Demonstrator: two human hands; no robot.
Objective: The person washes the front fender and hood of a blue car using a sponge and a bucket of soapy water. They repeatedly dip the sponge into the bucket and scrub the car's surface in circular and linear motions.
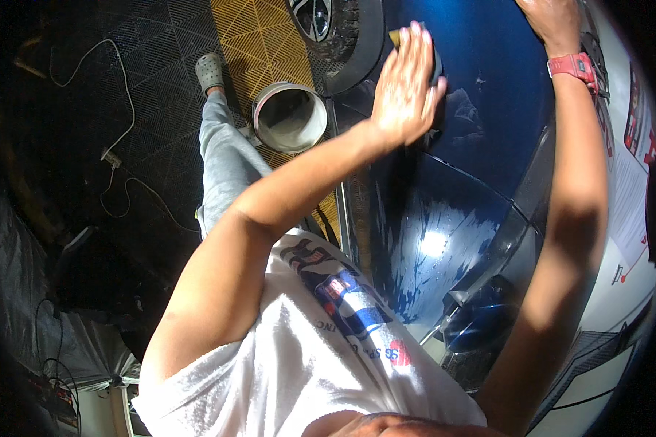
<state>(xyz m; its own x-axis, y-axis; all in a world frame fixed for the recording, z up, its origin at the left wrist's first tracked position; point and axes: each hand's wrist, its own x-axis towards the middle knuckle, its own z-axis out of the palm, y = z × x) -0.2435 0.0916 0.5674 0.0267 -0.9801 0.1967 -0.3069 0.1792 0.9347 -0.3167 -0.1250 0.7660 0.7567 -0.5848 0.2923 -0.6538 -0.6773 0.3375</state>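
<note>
My left hand (410,87) lies flat on a dark blue car body panel (486,147), fingers together and thumb apart. Under the palm is a thin pad (395,37) with a yellowish corner; most of it is hidden. Pale smears mark the paint below the hand, and whitish wet streaks (432,251) cover the panel past the seam. Wearing a red wristwatch (575,72), my right hand (553,24) is at the top edge of the view, near the car's upper side. Its fingers are cut off, so its grip is hidden.
A white bucket (290,117) stands on black and yellow floor tiles (262,38) beside the car. Nearby is a foot in a grey clog (209,72). The wheel (320,19) and side mirror (481,317) flank the panel. A white cable (133,104) trails across the floor.
</note>
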